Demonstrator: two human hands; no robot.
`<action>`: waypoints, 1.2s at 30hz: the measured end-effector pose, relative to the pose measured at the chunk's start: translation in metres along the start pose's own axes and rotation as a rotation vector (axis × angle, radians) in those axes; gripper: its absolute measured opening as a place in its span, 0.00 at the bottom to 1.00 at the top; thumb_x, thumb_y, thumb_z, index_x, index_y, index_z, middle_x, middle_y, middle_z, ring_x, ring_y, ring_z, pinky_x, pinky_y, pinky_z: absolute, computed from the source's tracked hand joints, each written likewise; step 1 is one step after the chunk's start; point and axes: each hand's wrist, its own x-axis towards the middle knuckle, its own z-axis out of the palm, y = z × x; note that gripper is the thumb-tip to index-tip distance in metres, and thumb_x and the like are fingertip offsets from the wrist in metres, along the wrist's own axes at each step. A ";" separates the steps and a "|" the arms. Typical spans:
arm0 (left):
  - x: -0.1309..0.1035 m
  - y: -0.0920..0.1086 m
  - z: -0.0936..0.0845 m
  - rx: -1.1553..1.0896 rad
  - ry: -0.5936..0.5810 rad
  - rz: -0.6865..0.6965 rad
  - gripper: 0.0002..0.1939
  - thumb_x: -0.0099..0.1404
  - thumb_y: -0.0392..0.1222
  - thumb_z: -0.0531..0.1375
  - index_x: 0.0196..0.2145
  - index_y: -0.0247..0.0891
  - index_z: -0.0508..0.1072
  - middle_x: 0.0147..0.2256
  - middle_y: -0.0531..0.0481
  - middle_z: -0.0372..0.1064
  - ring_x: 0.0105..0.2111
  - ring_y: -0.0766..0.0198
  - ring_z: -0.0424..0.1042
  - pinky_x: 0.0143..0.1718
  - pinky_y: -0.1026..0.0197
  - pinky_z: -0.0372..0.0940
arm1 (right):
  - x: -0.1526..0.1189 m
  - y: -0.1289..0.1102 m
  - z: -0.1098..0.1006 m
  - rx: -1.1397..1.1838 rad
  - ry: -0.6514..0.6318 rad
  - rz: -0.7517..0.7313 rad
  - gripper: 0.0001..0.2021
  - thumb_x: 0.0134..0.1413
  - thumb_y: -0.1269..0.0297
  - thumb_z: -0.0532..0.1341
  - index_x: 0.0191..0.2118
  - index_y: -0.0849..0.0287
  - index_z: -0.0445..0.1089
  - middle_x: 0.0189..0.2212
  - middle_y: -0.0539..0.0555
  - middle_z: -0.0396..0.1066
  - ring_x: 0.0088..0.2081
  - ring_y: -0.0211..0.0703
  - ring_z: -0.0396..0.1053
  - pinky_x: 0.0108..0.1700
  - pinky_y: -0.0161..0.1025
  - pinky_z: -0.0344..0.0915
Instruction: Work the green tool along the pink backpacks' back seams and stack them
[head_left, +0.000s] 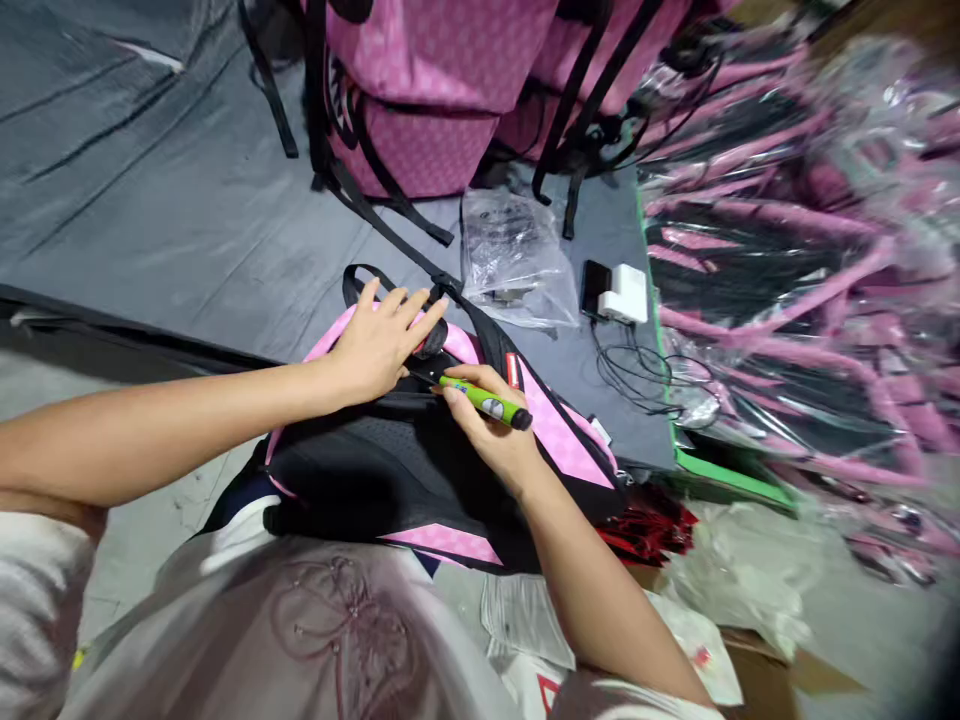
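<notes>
My right grip is closed around a green marker-like tool, black end pointing right; my left grip, fingers spread, presses on a black-and-pink backpack lying across the near edge of the counter. The tool looks light, stiff and smooth, best pinched mid-barrel. The backpack I judge light, soft and apt to sag, surest held by its padded rim or strap. Beyond lies a clear plastic bag; a white block sits near the counter's right edge. Pink backpacks stand farther back.
</notes>
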 end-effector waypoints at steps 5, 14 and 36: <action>0.012 -0.004 0.005 -0.006 0.058 0.152 0.56 0.59 0.46 0.68 0.73 0.39 0.38 0.72 0.32 0.38 0.71 0.38 0.44 0.67 0.33 0.42 | 0.010 0.000 -0.006 0.088 -0.078 -0.006 0.18 0.62 0.45 0.60 0.45 0.54 0.74 0.39 0.54 0.80 0.41 0.48 0.79 0.45 0.44 0.74; 0.033 -0.001 0.025 0.012 0.047 0.356 0.61 0.54 0.52 0.71 0.73 0.43 0.37 0.72 0.33 0.40 0.67 0.37 0.53 0.67 0.32 0.40 | -0.013 0.033 0.020 0.097 0.157 -0.099 0.17 0.64 0.46 0.56 0.45 0.53 0.73 0.39 0.55 0.77 0.39 0.50 0.78 0.43 0.48 0.76; 0.036 0.000 0.023 0.085 -0.019 0.316 0.60 0.55 0.59 0.69 0.73 0.40 0.40 0.72 0.34 0.41 0.66 0.35 0.53 0.66 0.35 0.44 | -0.016 0.043 0.036 0.140 0.405 -0.152 0.15 0.63 0.49 0.58 0.46 0.55 0.70 0.40 0.55 0.76 0.38 0.48 0.79 0.43 0.45 0.75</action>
